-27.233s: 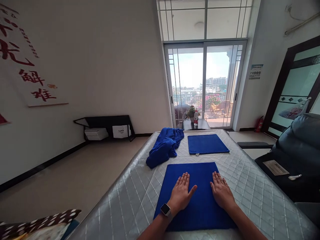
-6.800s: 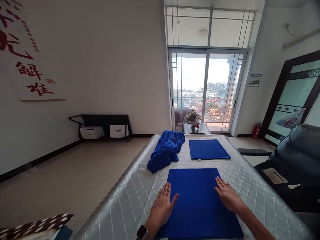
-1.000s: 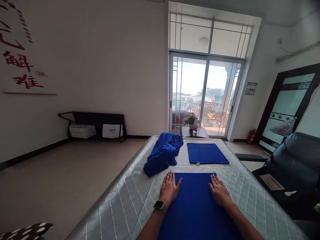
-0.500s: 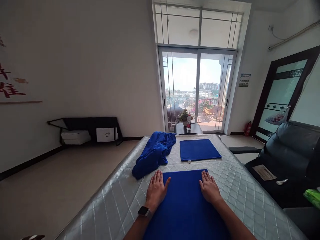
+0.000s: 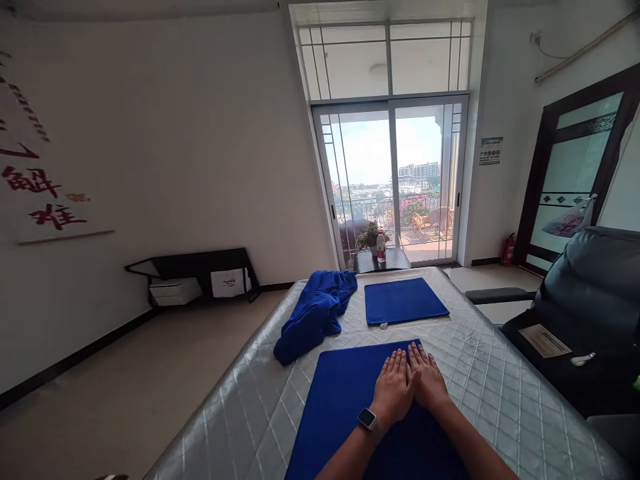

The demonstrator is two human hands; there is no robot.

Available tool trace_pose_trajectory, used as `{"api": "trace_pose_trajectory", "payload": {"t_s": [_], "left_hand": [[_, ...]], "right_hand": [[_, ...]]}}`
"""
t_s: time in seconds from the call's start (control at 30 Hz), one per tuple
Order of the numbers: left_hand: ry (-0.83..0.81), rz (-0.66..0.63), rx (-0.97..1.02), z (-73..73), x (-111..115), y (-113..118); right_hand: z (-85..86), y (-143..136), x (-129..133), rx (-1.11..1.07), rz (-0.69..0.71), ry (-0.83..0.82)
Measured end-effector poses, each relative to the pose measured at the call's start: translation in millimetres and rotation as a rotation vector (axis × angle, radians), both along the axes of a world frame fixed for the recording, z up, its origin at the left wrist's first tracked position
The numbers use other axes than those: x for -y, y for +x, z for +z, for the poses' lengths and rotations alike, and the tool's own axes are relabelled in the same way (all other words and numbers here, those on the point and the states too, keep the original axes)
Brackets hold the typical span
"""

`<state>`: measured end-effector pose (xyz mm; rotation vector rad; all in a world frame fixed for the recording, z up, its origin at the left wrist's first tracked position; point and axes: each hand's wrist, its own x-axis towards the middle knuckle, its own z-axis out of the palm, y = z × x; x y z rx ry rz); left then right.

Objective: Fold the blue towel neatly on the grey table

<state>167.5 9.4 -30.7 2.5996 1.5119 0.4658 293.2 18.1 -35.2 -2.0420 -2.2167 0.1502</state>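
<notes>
A flat blue cloth (image 5: 345, 393) lies spread on the silvery quilted mattress (image 5: 240, 400), running down past the bottom of the view. My left hand (image 5: 394, 388), with a smartwatch (image 5: 367, 419) on its wrist, rests flat on the cloth near its far right corner. Right beside it, my right hand (image 5: 428, 379) lies flat along the cloth's right edge, fingers stretched out. The two hands touch at the thumbs. Beyond them is a neatly folded blue cloth (image 5: 406, 300) with a small white tag. To its left sits a crumpled heap of blue cloth (image 5: 315, 317).
A small dark table (image 5: 397, 259) with a bottle (image 5: 381, 247) and a potted plant (image 5: 371, 235) stands past the mattress's far edge. On the right is a black armchair (image 5: 570, 300) holding a cardboard piece (image 5: 544, 341). A black rack (image 5: 200, 267) with white boxes lies by the left wall.
My left hand has slid rightward across the cloth, from its left edge to beside my right hand. The right hand stays near the right edge. The view has turned slightly left.
</notes>
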Motion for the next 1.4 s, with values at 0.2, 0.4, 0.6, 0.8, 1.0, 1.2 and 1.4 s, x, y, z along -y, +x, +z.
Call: {"api": "trace_pose_trajectory", "payload": {"t_s": [0.2,0.4,0.6,0.8,1.0,1.2,1.4], "left_hand": [[-0.021,0.151,-0.108,-6.1,-5,-65],[0.000,0.322,-0.137,-15.7,-9,-157],[0.056,0.404,-0.105,-30.5,-14,-196],[0.028,0.416,-0.068,-25.0,-11,-192],[0.016,0.412,-0.051,-16.2,-6,-193],[0.010,0.409,-0.040,-9.8,-1,-192],[0.026,0.408,-0.046,-11.9,-1,-193]], "right_hand": [[2.1,-3,-2,-0.073,-0.045,0.025],[-0.5,-4,-4,-0.046,-0.033,0.033],[-8.5,-4,-9,0.012,-0.030,0.043],[-8.9,-5,-9,0.038,-0.028,0.046],[-1.2,-10,-4,0.040,-0.040,0.034],[12.9,-16,5,0.091,-0.052,0.035],[11.6,-10,27,0.112,-0.016,0.017]]}}
